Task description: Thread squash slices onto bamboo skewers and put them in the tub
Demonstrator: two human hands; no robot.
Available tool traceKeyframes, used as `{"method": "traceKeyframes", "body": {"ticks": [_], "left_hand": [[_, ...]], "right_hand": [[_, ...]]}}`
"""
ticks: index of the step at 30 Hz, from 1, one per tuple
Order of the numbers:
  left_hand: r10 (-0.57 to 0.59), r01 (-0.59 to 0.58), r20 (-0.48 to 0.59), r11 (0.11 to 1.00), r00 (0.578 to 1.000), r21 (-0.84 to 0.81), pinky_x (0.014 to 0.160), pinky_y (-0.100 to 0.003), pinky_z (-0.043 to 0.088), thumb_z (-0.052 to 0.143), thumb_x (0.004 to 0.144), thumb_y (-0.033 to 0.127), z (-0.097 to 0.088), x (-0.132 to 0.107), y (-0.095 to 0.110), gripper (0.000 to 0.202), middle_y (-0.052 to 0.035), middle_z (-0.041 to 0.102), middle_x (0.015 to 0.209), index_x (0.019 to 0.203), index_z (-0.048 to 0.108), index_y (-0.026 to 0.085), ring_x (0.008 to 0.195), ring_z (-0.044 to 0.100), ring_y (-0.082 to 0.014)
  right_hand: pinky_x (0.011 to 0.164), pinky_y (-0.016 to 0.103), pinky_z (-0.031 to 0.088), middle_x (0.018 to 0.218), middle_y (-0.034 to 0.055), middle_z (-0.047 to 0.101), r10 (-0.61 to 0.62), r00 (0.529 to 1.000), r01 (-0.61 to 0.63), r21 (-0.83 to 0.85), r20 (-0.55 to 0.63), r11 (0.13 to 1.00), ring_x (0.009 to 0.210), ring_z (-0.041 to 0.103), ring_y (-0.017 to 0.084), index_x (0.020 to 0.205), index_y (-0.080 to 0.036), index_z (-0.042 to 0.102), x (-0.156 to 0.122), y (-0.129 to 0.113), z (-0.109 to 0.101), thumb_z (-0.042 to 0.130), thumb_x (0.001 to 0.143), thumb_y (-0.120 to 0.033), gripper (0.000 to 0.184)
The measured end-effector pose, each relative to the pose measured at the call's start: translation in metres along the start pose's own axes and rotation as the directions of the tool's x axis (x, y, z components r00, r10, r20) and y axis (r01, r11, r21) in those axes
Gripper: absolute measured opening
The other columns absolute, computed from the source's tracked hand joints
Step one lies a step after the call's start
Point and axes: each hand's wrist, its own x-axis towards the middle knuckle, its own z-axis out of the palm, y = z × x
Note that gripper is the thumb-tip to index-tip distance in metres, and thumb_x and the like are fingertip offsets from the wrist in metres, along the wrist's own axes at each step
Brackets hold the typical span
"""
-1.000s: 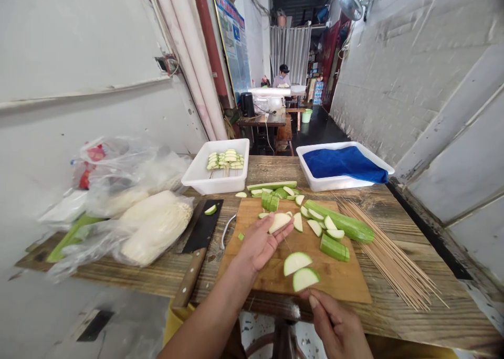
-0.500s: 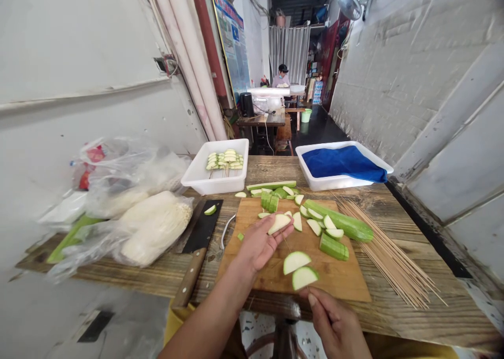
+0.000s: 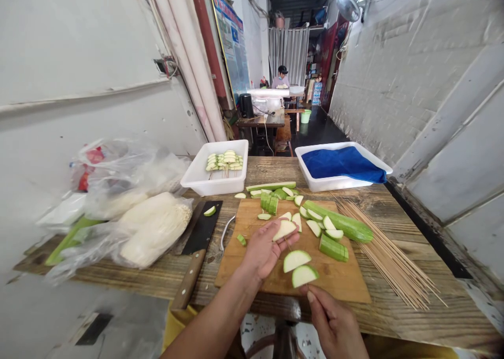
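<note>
Wooden board [image 3: 346, 281] is bare at its front-right corner, right hand [image 3: 334, 317] pinches one skewer [image 3: 289, 244] with two pale-green slices [image 3: 296, 261] inside the near edge, left hand [image 3: 264, 250] lightly grips a third slice [image 3: 284, 230] mid-board, one knife [image 3: 201, 234] lies left, two white tubs [image 3: 214, 187] beyond

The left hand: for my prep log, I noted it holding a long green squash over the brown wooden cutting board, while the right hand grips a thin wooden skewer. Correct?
No: in the head view, the left hand holds a pale half-round slice over the board. The rest stands.
</note>
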Motion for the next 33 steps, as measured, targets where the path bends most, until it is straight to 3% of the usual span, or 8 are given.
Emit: {"method": "traceKeyframes", "body": {"ticks": [6,16,25,33], "left_hand": [[-0.008,0.008,0.006,1.0,1.0,-0.014,0.086,-0.041,0.047,0.052,0.08,0.016,0.002,0.0,-0.004,0.017,-0.0144,0.066,0.09,0.093,0.058,0.007,0.085,0.064,-0.0226],[0.011,-0.01,0.024,1.0,1.0,-0.005,0.087,-0.044,0.046,0.056,0.078,0.02,0.003,-0.001,-0.007,0.018,-0.0131,0.067,0.088,0.092,0.058,0.008,0.081,0.064,-0.0213],[-0.008,0.007,0.033,1.0,0.999,0.028,0.082,-0.037,0.048,0.061,0.074,0.024,-0.001,-0.001,-0.011,0.022,-0.0128,0.067,0.089,0.09,0.06,0.009,0.08,0.064,-0.0208],[-0.046,0.043,0.025,0.992,0.999,0.121,0.053,-0.025,0.046,0.063,0.072,0.03,0.004,-0.007,-0.019,0.03,-0.0109,0.066,0.082,0.094,0.06,0.01,0.059,0.06,-0.0147]], "right_hand": [[0.064,0.019,0.052,0.075,0.0082,0.071,-0.017,0.998,0.017,-0.006,-0.067,1.0,0.061,0.066,0.015,0.086,-0.016,0.067,0.0,0.002,0.003,0.044,0.088,-0.034,0.029],[0.059,0.018,0.05,0.073,0.0083,0.071,0.035,0.998,-0.034,0.031,-0.051,0.999,0.061,0.066,0.016,0.086,-0.015,0.066,0.001,0.001,0.007,0.043,0.088,-0.035,0.03],[0.06,0.019,0.05,0.074,0.009,0.07,0.06,0.998,-0.06,0.016,-0.036,0.998,0.06,0.064,0.016,0.086,-0.015,0.066,0.0,0.005,0.009,0.042,0.088,-0.034,0.031],[0.054,0.02,0.05,0.067,0.0076,0.067,0.062,0.998,-0.062,-0.058,-0.004,0.996,0.053,0.062,0.015,0.089,-0.012,0.065,0.007,0.009,0.006,0.039,0.089,-0.031,0.032]]}}
